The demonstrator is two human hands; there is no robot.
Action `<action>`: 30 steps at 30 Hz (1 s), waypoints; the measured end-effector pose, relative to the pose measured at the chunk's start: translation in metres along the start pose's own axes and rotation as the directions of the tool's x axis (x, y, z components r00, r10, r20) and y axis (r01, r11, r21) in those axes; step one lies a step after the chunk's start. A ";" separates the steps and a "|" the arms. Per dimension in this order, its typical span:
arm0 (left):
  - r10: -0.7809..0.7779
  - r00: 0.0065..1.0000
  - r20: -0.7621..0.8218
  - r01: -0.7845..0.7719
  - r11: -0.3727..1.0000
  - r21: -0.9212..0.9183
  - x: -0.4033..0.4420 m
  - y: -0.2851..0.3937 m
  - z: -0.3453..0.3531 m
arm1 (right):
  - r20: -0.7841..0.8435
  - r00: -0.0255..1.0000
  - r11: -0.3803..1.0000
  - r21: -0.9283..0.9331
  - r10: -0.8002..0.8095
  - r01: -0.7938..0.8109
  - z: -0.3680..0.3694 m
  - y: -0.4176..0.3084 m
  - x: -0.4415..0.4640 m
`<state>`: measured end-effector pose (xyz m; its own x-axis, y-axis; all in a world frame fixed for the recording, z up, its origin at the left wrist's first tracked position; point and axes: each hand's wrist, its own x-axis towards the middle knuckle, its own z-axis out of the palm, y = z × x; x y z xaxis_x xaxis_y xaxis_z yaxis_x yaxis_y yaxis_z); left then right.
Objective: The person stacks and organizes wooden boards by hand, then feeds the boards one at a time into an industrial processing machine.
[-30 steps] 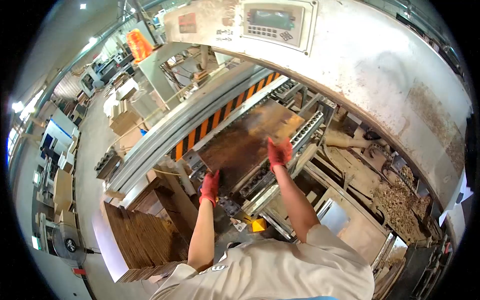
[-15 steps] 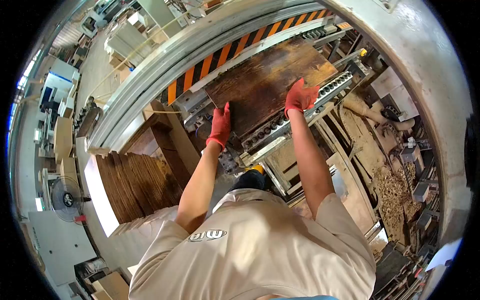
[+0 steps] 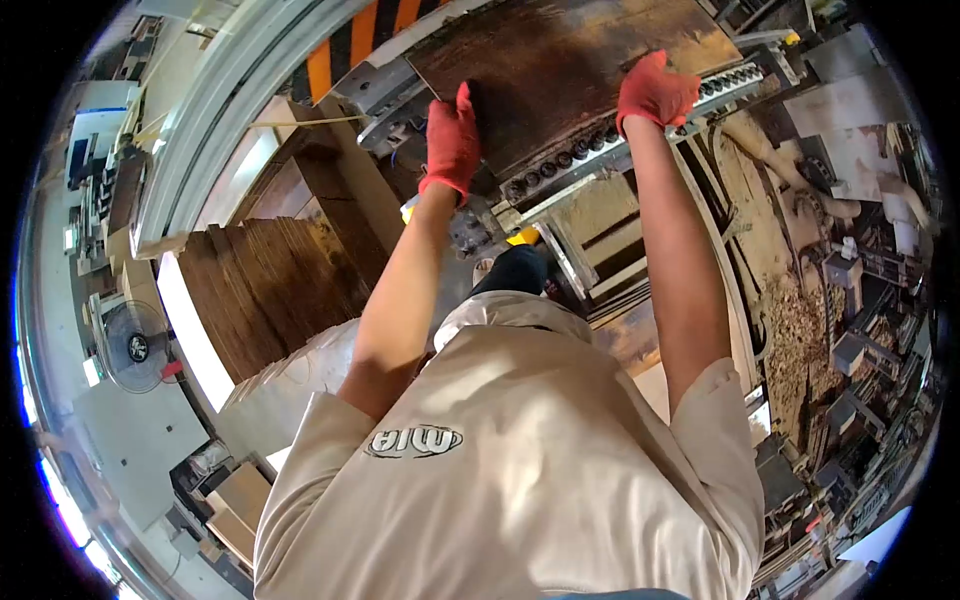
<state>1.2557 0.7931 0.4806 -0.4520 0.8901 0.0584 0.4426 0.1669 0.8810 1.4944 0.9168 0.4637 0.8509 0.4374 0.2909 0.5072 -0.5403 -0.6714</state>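
Observation:
A dark brown, stained wooden board (image 3: 550,75) lies flat on the machine bed. My left hand (image 3: 453,145), in a red glove, grips the board's near left corner, with the thumb up along its edge and the other fingers partly hidden. Farther right, my right hand (image 3: 655,92), also red-gloved, holds the near long edge, its thumb toward the board's top and its fingers curled by the roller row. Black rollers (image 3: 564,160) on a metal rail run along that near edge.
To the left stands a stack of brown boards (image 3: 270,290). An orange-and-black striped beam (image 3: 375,35) crosses behind the work. Wood shavings (image 3: 800,310) lie at right beside a hose (image 3: 755,140). A fan (image 3: 137,347) stands at far left.
The view has tilted and come nearer, so the board and both hands appear higher in it. Both hands stay at the board's edges; its place on the bed looks much the same.

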 end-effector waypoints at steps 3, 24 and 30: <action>-0.009 1.000 0.025 0.009 1.000 0.004 -0.003 0.004 -0.002 | 0.060 0.998 0.999 0.039 0.014 -0.016 -0.014 -0.004 -0.001; -0.026 0.999 0.021 0.027 0.999 -0.036 0.003 0.001 -0.001 | 0.215 0.974 0.995 0.048 0.076 -0.088 -0.019 -0.008 -0.001; -0.089 0.995 0.050 0.091 0.995 -0.037 0.000 0.001 -0.002 | 0.138 0.979 0.988 -0.017 0.152 -0.151 -0.033 -0.020 -0.001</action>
<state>1.2543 0.7919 0.4822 -0.4499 0.8920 -0.0438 0.3711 0.2313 0.8993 1.4881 0.9040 0.4996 0.8912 0.4448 0.0888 0.3749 -0.6121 -0.6963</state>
